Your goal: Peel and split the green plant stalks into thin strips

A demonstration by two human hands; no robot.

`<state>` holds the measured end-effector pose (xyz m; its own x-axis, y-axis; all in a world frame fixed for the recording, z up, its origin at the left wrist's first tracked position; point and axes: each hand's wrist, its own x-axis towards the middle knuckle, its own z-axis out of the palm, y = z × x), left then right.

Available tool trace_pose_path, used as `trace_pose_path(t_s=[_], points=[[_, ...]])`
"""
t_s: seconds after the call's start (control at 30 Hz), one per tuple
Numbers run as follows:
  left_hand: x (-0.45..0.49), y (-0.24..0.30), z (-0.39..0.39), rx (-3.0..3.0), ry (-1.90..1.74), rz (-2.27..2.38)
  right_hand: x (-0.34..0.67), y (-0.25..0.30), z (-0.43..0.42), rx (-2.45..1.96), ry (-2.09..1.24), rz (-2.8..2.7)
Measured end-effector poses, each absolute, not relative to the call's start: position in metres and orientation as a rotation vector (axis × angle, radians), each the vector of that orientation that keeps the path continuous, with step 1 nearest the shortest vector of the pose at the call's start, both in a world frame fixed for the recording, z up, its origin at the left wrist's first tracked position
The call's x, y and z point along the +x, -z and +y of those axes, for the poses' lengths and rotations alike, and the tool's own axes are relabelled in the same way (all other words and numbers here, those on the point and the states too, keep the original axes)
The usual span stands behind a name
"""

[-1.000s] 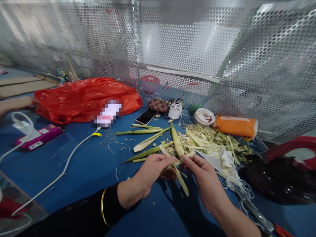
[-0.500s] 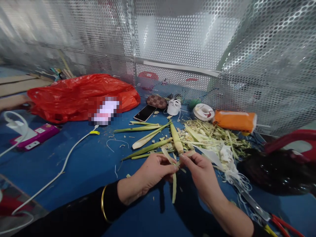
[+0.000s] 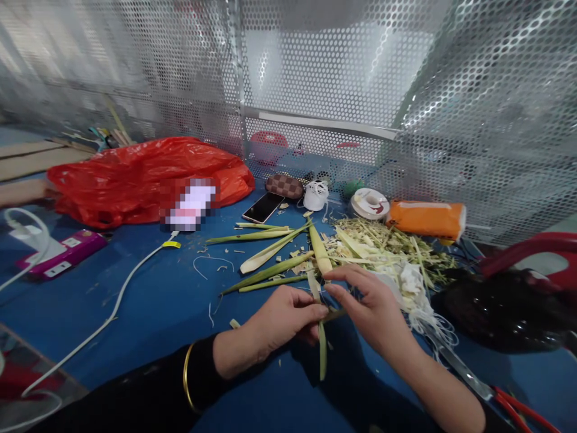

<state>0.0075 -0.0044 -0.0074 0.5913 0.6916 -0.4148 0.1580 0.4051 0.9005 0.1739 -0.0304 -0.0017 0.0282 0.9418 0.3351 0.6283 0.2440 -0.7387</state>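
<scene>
Hands low in the centre of the frame, meeting over the blue surface [image 3: 148, 300]. The left hand [image 3: 279, 319] had its grip pinched, thumb against fingertips, on a thin green strip [image 3: 321, 355] that hung straight down from the pinch, its lower end near the surface. The right hand [image 3: 367, 307] sat just beside it, forefinger and thumb pointed at the same spot with a small gap between them; whether that grip actually held the strip could not be told. A gold bangle [image 3: 186, 379] showed on the left wrist. Just above the hands lay several green stalks [image 3: 270, 272], and to the right of those a heap of pale peelings [image 3: 392, 246]. A red plastic bag [image 3: 135, 174] filled the left middle, a phone [image 3: 262, 207] lay beside it, and an orange pack [image 3: 426, 218] sat right of centre.
</scene>
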Motion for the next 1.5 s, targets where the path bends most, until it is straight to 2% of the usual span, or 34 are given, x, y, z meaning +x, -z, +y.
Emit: trace_pose_path(t_s=[0.17, 0.67, 0.8, 1.0, 1.23, 1.5], points=[[0.009, 0.009, -0.004, 1.258, -0.353, 0.938, 0.165, 0.005, -0.035, -1.465, -0.642, -1.788], [0.005, 0.009, -0.004, 1.347, -0.314, 0.882, 0.154, 0.018, -0.044, -1.411, -0.418, -1.684], [0.005, 0.008, -0.001, 1.266, -0.417, 0.878, 0.16, 0.012, -0.04, -1.417, -0.416, -1.687], [0.004, 0.002, 0.007, 0.982, -0.657, 0.938, 0.172, 0.0, -0.037, -1.464, -0.21, -1.44], [0.003, -0.005, 0.007, 0.903, -0.747, 0.94, 0.163, 0.01, -0.037, -1.548, -0.786, -1.556], [0.005, 0.013, 0.008, 0.957, -0.725, 0.913, 0.158, 0.02, -0.037, -1.538, -0.825, -1.593]])
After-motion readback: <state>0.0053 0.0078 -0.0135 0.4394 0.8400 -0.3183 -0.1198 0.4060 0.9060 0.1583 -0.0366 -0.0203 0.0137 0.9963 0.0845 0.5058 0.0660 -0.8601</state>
